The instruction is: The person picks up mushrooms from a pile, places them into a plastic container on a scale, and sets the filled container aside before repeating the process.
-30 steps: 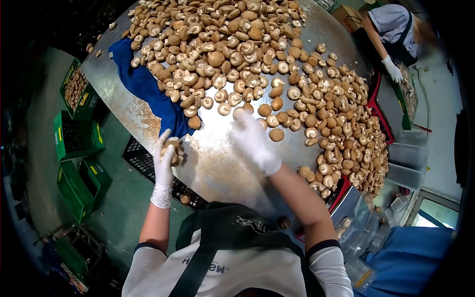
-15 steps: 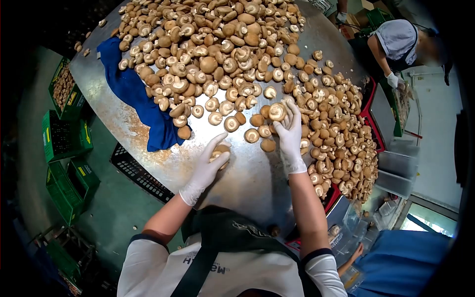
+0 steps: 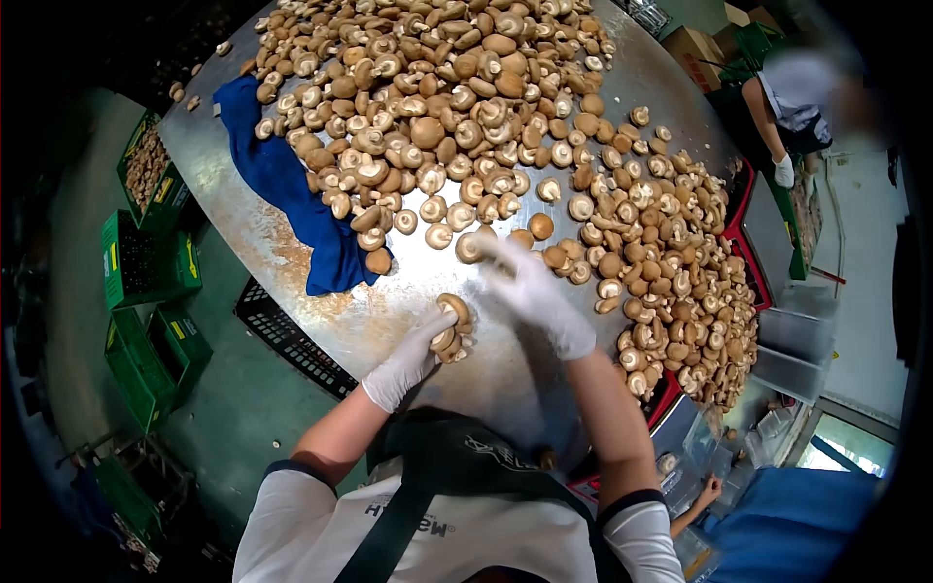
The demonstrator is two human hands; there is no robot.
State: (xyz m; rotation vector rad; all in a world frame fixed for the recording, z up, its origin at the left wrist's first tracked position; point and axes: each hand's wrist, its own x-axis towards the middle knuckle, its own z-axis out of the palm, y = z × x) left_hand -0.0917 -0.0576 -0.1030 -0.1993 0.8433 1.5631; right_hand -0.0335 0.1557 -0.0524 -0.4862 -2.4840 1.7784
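The left grip [image 3: 412, 356], in a thin white glove, is closed around a small cluster of shiitake mushrooms [image 3: 450, 335], with the thumb and fingers wrapping their near side. Caps and pale undersides show past the fingertips; the exact count is partly hidden by the hand. The cluster sits above the bare near part of the metal surface [image 3: 413, 291].

The right grip [image 3: 535, 296], gloved alike, reaches forward with its fingers stretched toward a single shiitake [image 3: 470, 248] lying stem side up at the fingertips. Motion blurs these fingers, so I cannot tell whether they are touching the mushroom, or how far they are closed.

Beyond both grips rises a broad heap of shiitake [image 3: 418, 107], with loose ones scattered along its near edge. To the right of the right grip spreads a second heap [image 3: 680, 282], reaching the red-rimmed edge. Ahead and to the left of the left grip, a crumpled blue cloth [image 3: 282, 194] lies along the heap's side; left of that grip, below the surface's edge, is a black plastic crate [image 3: 292, 335].
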